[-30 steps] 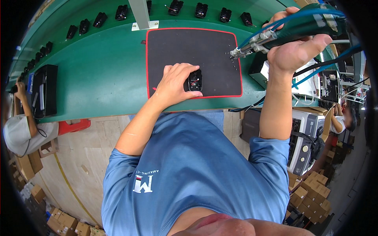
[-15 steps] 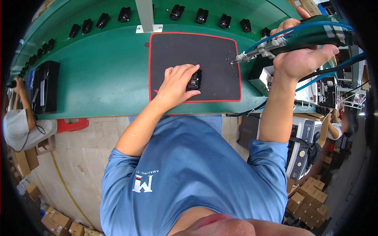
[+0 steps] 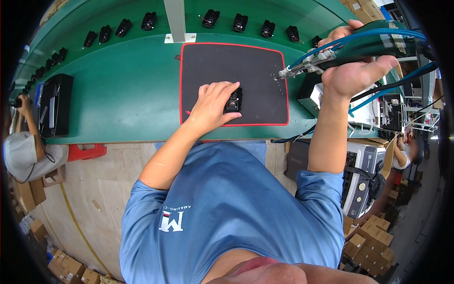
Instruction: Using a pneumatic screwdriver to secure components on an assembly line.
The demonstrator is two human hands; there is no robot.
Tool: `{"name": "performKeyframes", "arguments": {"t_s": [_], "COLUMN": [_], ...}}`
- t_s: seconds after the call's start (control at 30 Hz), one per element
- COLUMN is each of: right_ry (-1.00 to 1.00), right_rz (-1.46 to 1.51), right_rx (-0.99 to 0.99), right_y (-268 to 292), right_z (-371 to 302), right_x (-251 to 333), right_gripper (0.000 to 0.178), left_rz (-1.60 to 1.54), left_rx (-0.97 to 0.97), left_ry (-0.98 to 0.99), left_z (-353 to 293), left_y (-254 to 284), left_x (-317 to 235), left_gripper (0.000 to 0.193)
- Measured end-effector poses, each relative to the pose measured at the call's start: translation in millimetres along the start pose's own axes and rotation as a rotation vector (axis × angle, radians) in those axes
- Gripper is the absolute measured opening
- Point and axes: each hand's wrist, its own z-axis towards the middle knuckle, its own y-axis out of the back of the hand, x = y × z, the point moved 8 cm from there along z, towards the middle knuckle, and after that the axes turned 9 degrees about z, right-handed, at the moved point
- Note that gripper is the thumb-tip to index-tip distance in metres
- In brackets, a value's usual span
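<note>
My left hand (image 3: 213,105) is closed around the left side of a small black plastic housing (image 3: 234,101), which lies on a dark mat with a red edge (image 3: 203,57). Bits of red and white show inside the housing, too small to make out. Up and to the right, my right hand (image 3: 352,75) grips a dark green air screwdriver (image 3: 373,45) with a long metal nose (image 3: 307,64) and blue hoses. Its tip points left, at the mat's right side, close to several small loose screws (image 3: 278,81).
Several similar black housings (image 3: 240,22) line the green shelf behind the bench (image 3: 118,94). A grey post (image 3: 175,21) stands at the back, a black bin (image 3: 56,105) to the left. Equipment and cables crowd the right. Other people work at far left and far right.
My right hand has shifted a little to the left with the air screwdriver, its tip now at the loose screws. My left hand keeps its hold on the housing.
</note>
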Motion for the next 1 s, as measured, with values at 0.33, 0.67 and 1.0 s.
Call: {"name": "performKeyframes", "arguments": {"t_s": [0.33, 0.67, 1.0], "right_ry": [0.086, 0.030, -0.001], "right_rz": [-0.045, 0.017, 0.100], "right_rx": [0.020, 0.026, -0.019], "right_y": [4.0, 0.6, 2.3], "right_z": [10.9, -2.7, -9.1], "right_x": [12.3, -10.2, -16.8], "right_gripper": [0.105, 0.100, 0.096], "left_rz": [-0.035, -0.024, -0.028], "left_rx": [-0.001, 0.002, 0.011], "left_ry": [-0.014, -0.009, -0.008], "left_z": [1.6, 0.9, 0.9], "left_y": [1.5, 1.9, 0.9], "left_x": [-1.3, -0.6, -1.2], "left_gripper": [0.087, 0.087, 0.087]}}
